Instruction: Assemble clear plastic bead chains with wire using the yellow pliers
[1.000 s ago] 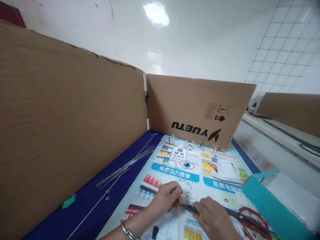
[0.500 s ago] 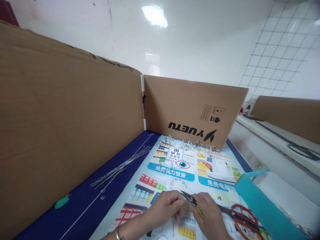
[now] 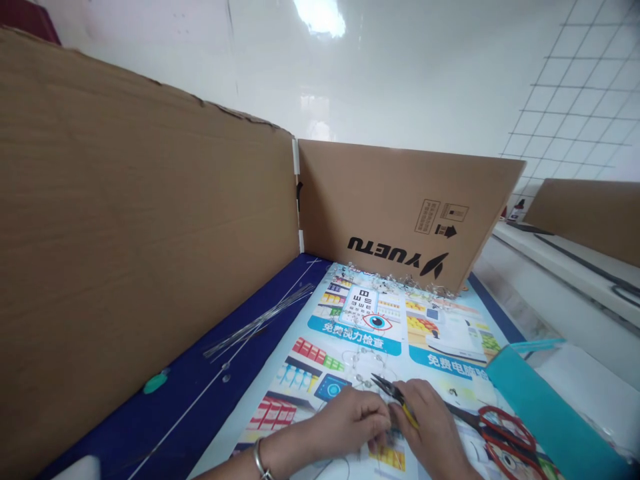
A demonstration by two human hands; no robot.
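My right hand (image 3: pixel 430 420) is wrapped round long-nose pliers (image 3: pixel 393 393) with dark jaws and a yellow handle. The jaw tips point up and left, seemingly a little parted, just above my left hand. Closed in a pinch, my left hand (image 3: pixel 355 420) is close against the right fingers; whatever is between its fingertips is hidden. Beyond the jaws lies a loop of thin wire with clear beads (image 3: pixel 367 363) on the printed sheet (image 3: pixel 300 343). Red-handled scissors (image 3: pixel 507 430) rest just right of my right hand.
A tall cardboard panel (image 3: pixel 165 200) walls off the left, and another cardboard panel (image 3: pixel 400 200) the back, with small beaded wire pieces (image 3: pixel 395 279) along its foot. Straight wires (image 3: pixel 260 323) and a green piece (image 3: pixel 156 382) lie on the blue cloth. A teal box (image 3: pixel 545 407) stands at right.
The view has shifted, moving the scene rightward and slightly up. My left hand has come closer to my right hand, and the plier jaws now reach past its knuckles.
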